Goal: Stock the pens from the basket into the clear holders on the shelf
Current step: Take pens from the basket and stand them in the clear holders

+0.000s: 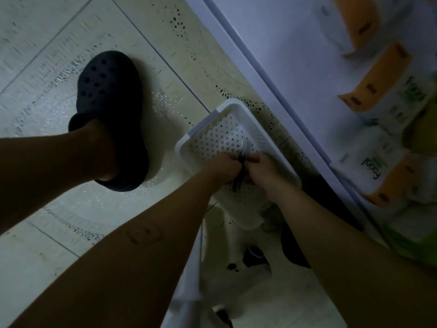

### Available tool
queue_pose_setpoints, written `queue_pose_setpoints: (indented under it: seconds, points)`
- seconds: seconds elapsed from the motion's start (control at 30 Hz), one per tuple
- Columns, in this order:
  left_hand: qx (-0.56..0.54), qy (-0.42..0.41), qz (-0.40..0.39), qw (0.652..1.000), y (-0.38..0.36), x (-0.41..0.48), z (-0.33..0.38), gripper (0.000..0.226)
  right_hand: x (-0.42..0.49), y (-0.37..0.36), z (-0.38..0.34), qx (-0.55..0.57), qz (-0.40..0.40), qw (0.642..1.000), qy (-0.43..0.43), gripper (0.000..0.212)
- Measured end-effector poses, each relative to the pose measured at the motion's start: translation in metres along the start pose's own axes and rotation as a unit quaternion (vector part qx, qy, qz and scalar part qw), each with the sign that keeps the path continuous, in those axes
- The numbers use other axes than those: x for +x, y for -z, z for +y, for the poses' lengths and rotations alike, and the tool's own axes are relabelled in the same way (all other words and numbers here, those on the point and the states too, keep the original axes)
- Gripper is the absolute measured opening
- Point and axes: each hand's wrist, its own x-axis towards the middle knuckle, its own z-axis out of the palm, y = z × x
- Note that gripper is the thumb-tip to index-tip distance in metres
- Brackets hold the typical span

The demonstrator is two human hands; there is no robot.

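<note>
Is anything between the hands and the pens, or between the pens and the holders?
Nothing stands between hands and pens: the left hand and right hand both grip the pens inside the basket. The clear holders are out of view, so that path cannot be judged.

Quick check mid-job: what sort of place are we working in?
Probably a shop aisle or stockroom. A white shelf holds rows of tissue packs, the floor is tiled, and a perforated white basket sits beside the shelf.
</note>
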Motion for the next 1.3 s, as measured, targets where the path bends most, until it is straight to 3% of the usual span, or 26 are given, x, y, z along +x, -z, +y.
queue_pose_setpoints:
  seconds: [0.33, 0.57, 0.67, 0.77, 0.93, 1.17, 1.3]
  points:
    - [-0.005, -0.062, 0.041, 0.997, 0.002, -0.009, -0.005, 0.013, -0.009, -0.002, 0.001, 0.108, 0.002, 0.994, -0.010, 0.030]
    - [0.079, -0.092, 0.024, 0.992, 0.028, -0.033, 0.016, 0.013, -0.041, 0.012, -0.016, 0.089, -0.001, 0.993, 0.080, 0.024]
    - [0.102, -0.109, 0.028, 0.988, 0.035, -0.049, 0.019, 0.026, -0.060, 0.013, -0.021, 0.039, 0.018, 0.993, 0.112, 0.022]
    - [0.095, -0.122, 0.037, 0.987, 0.040, -0.069, 0.017, 0.056, -0.083, 0.014, -0.023, 0.022, 0.044, 0.990, 0.133, 0.022]
    - [0.122, -0.221, 0.050, 0.966, 0.048, -0.110, 0.015, 0.084, -0.123, 0.016, -0.029, -0.004, 0.062, 0.985, 0.160, 0.018]
    - [0.082, -0.284, 0.053, 0.954, 0.045, -0.187, 0.036, 0.049, -0.187, 0.030, -0.031, -0.029, 0.150, 0.957, 0.248, 0.018]
    - [0.040, -0.347, 0.068, 0.935, 0.039, -0.228, 0.047, 0.027, -0.221, 0.042, -0.024, -0.021, 0.202, 0.928, 0.313, 0.032]
